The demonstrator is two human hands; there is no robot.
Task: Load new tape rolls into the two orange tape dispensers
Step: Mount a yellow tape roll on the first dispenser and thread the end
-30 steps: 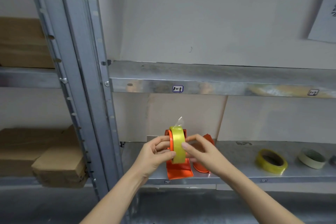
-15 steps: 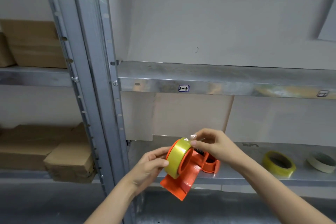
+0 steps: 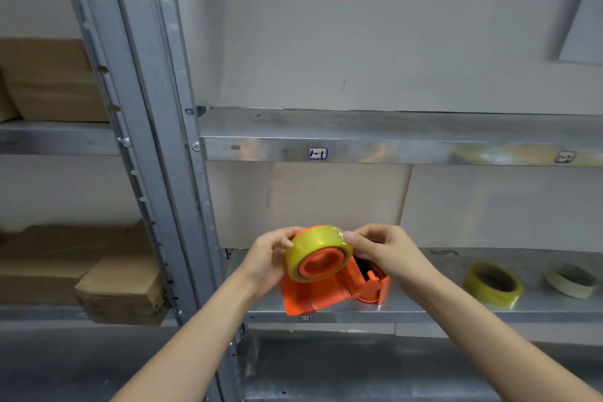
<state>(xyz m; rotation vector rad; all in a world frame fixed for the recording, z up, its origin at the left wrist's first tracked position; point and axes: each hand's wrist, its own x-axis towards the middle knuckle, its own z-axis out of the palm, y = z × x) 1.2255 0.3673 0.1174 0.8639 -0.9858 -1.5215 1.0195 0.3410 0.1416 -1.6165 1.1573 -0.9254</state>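
Note:
I hold an orange tape dispenser (image 3: pixel 313 295) in front of the metal shelf (image 3: pixel 424 312), with a yellow tape roll (image 3: pixel 311 243) seated on its orange hub. My left hand (image 3: pixel 266 263) grips the dispenser and roll from the left. My right hand (image 3: pixel 388 250) pinches the tape's loose end at the roll's upper right edge. A second orange dispenser (image 3: pixel 372 284) lies on the shelf just behind, partly hidden by my right hand and the held dispenser.
A loose yellow tape roll (image 3: pixel 494 282) and a pale cream roll (image 3: pixel 571 281) lie on the shelf to the right. A grey upright post (image 3: pixel 156 173) stands to the left, with cardboard boxes (image 3: pixel 120 290) beyond it. Another shelf (image 3: pixel 391 140) runs above.
The dispenser has turned so the roll's open face points toward me. My right hand has brought the tape end down onto the roll's upper right edge.

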